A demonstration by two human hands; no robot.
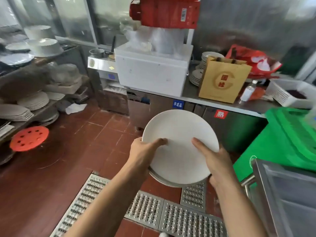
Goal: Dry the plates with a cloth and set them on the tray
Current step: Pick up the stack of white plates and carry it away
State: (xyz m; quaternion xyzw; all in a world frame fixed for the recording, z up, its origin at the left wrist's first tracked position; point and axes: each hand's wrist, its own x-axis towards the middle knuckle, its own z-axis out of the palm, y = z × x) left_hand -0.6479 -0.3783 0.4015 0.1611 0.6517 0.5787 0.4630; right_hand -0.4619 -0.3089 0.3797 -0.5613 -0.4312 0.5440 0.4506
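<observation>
I hold a small stack of round white plates (179, 142) in mid-air over the red tiled floor, the top plate's face turned up towards me. My left hand (143, 151) grips the stack's left rim, thumb lying on the top plate, fingers hidden beneath. My right hand (215, 161) grips the right rim the same way, thumb on top. The edge of at least one more plate shows under the top one. No cloth is in view, and I cannot make out a tray.
Shelves at the left carry several stacks of plates (32, 100) and a red round perforated lid (29, 138). Ahead is a steel counter (222, 102) with a white foam box (152, 72), a yellow paper bag (224, 79) and more plates. A green bin (287, 139) and steel cart (283, 194) stand at the right. Metal drain grates (145, 207) cross the floor.
</observation>
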